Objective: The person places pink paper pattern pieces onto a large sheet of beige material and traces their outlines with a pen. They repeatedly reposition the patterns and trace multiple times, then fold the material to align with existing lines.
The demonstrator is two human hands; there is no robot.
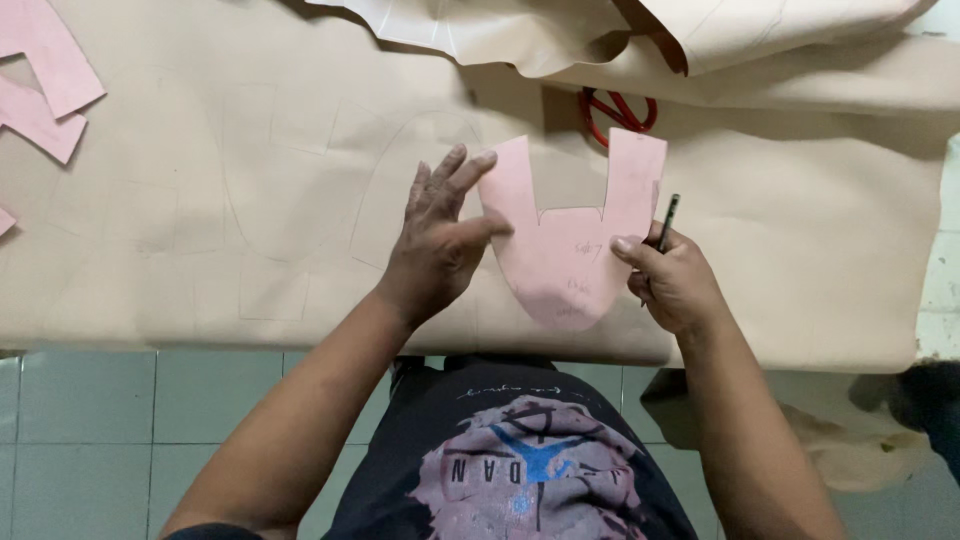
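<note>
A pink U-shaped paper pattern (560,255) lies flat on a wide beige sheet of material (200,220) spread over the table. My left hand (440,240) rests on the sheet at the pattern's left edge, fingers spread, thumb touching the pink paper. My right hand (672,280) sits at the pattern's right edge and grips a dark pencil (666,220) that points up and away. Faint traced outlines of the same shape show on the beige sheet to the left of my left hand.
More pink pattern pieces (45,85) lie at the far left. Folded beige material (640,40) is heaped at the top, with red-handled scissors (615,115) partly under it. The table's near edge runs above a tiled floor (120,420).
</note>
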